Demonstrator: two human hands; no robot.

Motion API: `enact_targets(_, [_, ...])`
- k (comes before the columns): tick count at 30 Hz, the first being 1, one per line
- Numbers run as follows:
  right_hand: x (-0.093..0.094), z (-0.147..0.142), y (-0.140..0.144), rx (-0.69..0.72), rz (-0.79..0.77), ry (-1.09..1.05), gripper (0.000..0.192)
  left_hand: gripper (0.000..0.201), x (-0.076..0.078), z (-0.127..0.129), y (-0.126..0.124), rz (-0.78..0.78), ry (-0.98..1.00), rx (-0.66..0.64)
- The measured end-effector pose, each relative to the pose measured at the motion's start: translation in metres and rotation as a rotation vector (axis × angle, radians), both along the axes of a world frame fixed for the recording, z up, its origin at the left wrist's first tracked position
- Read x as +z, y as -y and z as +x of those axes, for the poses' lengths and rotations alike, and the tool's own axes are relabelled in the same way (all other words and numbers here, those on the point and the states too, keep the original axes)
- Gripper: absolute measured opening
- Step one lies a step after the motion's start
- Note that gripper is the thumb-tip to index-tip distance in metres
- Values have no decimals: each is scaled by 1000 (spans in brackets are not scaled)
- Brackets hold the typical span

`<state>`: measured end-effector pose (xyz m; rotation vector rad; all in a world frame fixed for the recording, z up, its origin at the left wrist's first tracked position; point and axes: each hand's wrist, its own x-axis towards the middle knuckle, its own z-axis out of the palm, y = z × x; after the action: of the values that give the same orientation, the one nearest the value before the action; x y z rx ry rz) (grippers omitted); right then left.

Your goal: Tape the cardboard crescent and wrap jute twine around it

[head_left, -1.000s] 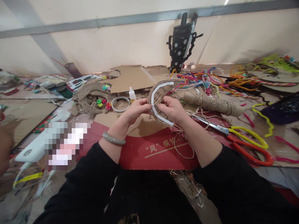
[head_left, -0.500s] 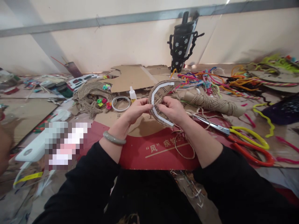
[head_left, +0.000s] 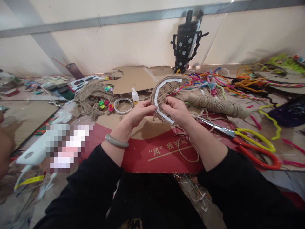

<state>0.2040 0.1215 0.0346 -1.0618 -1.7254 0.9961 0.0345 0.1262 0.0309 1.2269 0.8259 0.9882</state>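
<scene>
Between my hands is a curved cardboard piece with rows of twine along its outer rim. A white strip follows the curve on its printed face. My left hand grips the left edge, thumb in front. Over the face, my right hand has its thumb and fingers pinched together; a thin pale end shows at the fingertips, too small to name. A loop of twine hangs below my right hand onto a red cardboard sheet.
Scissors and a twine-wound tube lie right. A small glue bottle and a white ring stand beyond my left hand. At the back is a black flowered tumbler. A white glue gun lies left.
The curved piece has turned slightly clockwise and risen a little in my hands. My right fingers have shifted slightly on its face. My left hand stays nearly in place.
</scene>
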Motion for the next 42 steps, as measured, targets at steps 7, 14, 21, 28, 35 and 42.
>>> enact_targets(7, [0,0,0,7,-25,14,14,14,0,2,3,30,-74,-17])
enact_targets(14, [0,-1,1,56,-59,36,16,12,1,1,1,86,-58,37])
enact_targets(21, [2,0,1,87,-30,16,20,18,-1,1,-1,97,-29,44])
enact_targets(28, [-2,0,-1,56,-1,-35,26,28,-5,-1,-5,90,15,63])
enact_targets(35, [-7,0,-4,-5,44,-38,23,22,-3,3,0,67,-15,22])
enact_targets(42, [-5,0,-4,28,-14,-91,24,22,-4,1,-6,59,73,138])
